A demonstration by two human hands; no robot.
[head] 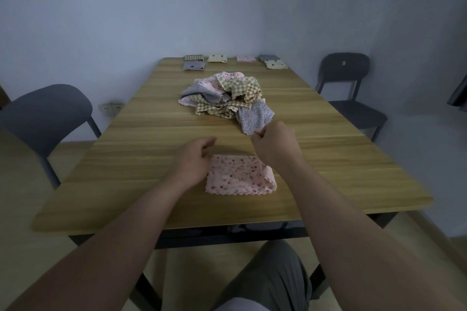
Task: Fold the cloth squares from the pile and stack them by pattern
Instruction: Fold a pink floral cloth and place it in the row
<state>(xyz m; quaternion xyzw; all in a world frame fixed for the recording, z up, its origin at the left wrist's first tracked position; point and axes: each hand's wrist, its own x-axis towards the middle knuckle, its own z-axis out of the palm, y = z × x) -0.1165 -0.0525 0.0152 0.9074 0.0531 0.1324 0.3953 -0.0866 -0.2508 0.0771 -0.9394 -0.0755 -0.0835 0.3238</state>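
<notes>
A folded pink floral cloth [238,176] lies on the wooden table [141,159] near the front edge. My left hand [194,155] hovers just left of it with fingers loosely curled, holding nothing. My right hand [274,145] pinches the near corner of a lilac floral cloth [255,117] that trails from the jumbled pile [225,94] of checked, grey and pink squares at mid-table. Folded stacks line the far edge: checked [194,57], lilac [194,65], cream [217,58], pink [246,58], grey [269,57] and another cream [276,65].
A grey chair [48,116] stands at the table's left side and a dark chair [346,78] at its right. A wall socket [111,108] sits low on the back wall. My knee [273,272] shows under the front edge.
</notes>
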